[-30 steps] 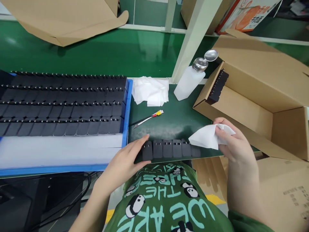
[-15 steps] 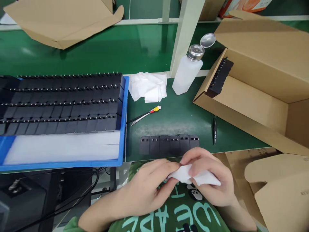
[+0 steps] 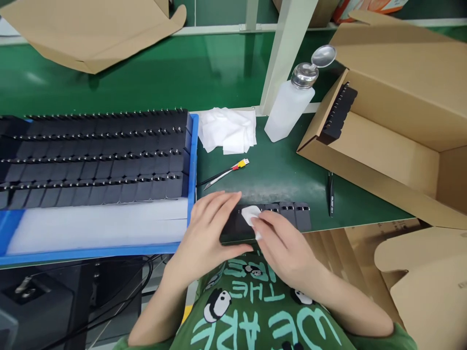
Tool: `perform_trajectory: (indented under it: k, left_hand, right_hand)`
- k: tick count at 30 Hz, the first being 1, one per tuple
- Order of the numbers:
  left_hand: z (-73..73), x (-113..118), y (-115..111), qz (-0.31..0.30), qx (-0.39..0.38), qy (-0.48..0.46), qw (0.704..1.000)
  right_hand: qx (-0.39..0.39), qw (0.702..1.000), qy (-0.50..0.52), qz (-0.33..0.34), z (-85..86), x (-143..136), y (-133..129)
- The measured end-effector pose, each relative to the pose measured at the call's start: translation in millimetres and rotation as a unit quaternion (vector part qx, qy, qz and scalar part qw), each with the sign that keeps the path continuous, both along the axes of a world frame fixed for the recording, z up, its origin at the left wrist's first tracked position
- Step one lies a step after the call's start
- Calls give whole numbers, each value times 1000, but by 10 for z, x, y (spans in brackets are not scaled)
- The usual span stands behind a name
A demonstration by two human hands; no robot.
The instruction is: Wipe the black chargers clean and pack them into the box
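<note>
A row of black parts [image 3: 302, 218] lies along the bench's front edge, each with small shiny metal bits on top. My right hand [image 3: 286, 243] pinches a folded white wipe [image 3: 251, 214] and holds it on or just over the left part of that row. Beside the row's left end is my left hand [image 3: 207, 233], fingers and thumb spread, with nothing seen in it; it hides that end. Behind my hands lie a cable with a yellow and red plug [image 3: 241, 164] and a stack of white wipes [image 3: 228, 130].
A blue tray [image 3: 193, 170] with rows of black parts fills the left side. A white bottle [image 3: 290, 104] with its metal lid up stands by the post. At right are an open cardboard box [image 3: 394, 141] and black tweezers [image 3: 331, 194].
Both hands have moved forward from over my lap to the row of black parts. My left hand has let go of the wipe and opened; my right hand keeps it.
</note>
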State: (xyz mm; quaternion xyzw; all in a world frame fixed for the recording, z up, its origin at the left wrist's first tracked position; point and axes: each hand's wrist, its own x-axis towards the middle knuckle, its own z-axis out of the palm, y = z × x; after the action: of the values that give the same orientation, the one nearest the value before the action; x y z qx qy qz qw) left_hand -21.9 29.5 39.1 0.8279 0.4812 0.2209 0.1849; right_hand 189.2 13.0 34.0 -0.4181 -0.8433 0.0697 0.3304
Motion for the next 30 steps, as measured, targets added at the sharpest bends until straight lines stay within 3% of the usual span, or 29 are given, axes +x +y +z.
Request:
perform_trajectory:
  k: [7, 10, 12, 14, 16, 19, 24, 27, 30]
  left_hand:
    - [-203, 33, 128, -53, -56, 11, 997]
    - [-207, 15, 126, -54, -58, 2, 997]
    - [-205, -10, 123, -57, -55, 0, 997]
    - [-212, -44, 121, -60, -61, 1, 996]
    - [-228, -80, 119, -53, -71, 2, 996]
    - [-259, -125, 117, -43, -76, -4, 996]
    - [-277, -128, 123, -52, -82, -24, 995]
    - [-298, -110, 127, -46, -77, -36, 995]
    - [-311, -128, 122, -44, -88, -27, 995]
  right_hand:
    - [35, 985, -163, -43, -63, -298, -6]
    - [20, 987, -156, 26, 50, -228, -58]
    - [-54, 985, -122, 106, 149, -83, -96]
    - [-135, 980, -66, 132, 217, 114, -134]
    - [-154, 985, -24, 67, 210, 301, -169]
    - [-80, 996, -45, -13, 53, 415, -213]
    - [-20, 995, -74, 67, -201, 62, -203]
    - [3, 989, -55, 137, -173, -156, -109]
    - [-57, 970, -38, 234, -20, -95, -4]
